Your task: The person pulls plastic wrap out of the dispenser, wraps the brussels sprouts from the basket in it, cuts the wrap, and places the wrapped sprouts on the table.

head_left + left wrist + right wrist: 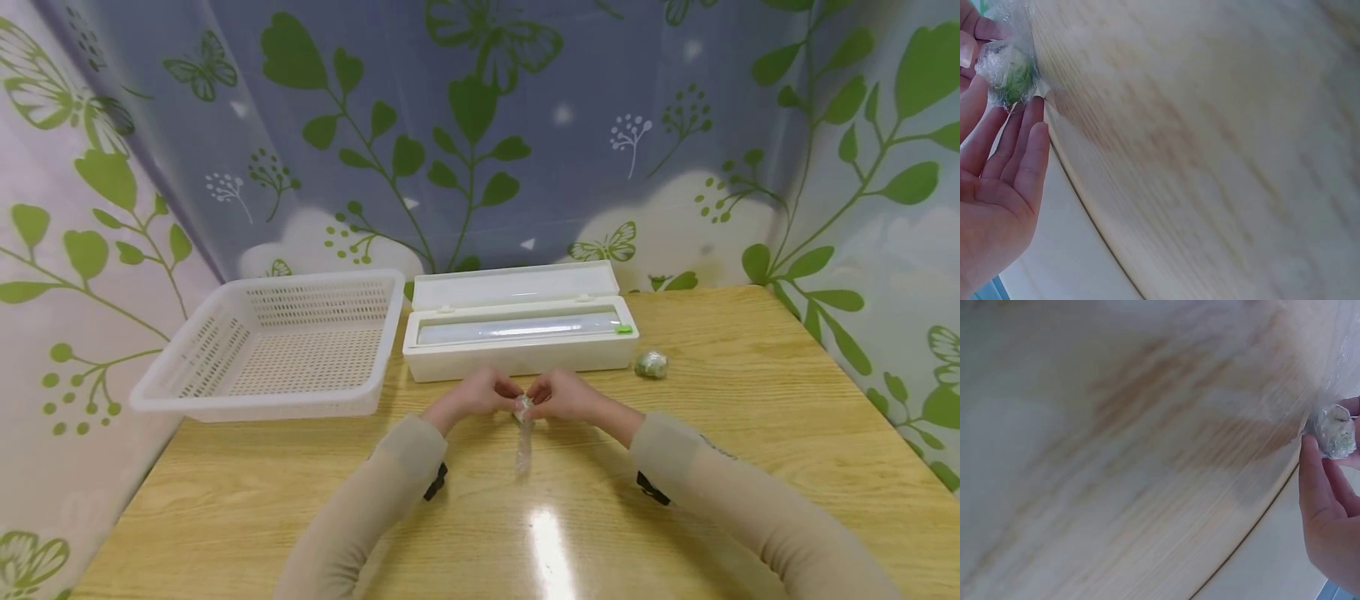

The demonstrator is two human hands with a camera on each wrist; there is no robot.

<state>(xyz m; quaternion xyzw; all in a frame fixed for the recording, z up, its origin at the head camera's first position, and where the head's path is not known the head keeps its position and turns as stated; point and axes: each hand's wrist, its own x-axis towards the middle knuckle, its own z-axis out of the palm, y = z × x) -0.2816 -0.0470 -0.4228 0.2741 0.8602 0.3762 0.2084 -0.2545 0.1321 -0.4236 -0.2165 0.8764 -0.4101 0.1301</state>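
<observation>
A small green-and-white vegetable bundle (522, 406) in clear plastic wrap is between both hands, close over the table in front of the white box. My left hand (480, 393) pinches it from the left; my right hand (567, 396) pinches it from the right. A loose, crumpled tail of plastic wrap (523, 454) trails from it toward me. In the left wrist view, the bundle (1015, 74) shows a leafy green side at the fingertips. The right wrist view shows its pale cut end (1337, 430) under the film.
A white plastic wrap dispenser (517, 360) stands behind the hands, lid (517, 285) raised, with a roll of film (517, 328) inside. Right of it lies another wrapped green bundle (651, 364). A white slotted basket (277, 406) sits at the left on the wooden table (750, 433).
</observation>
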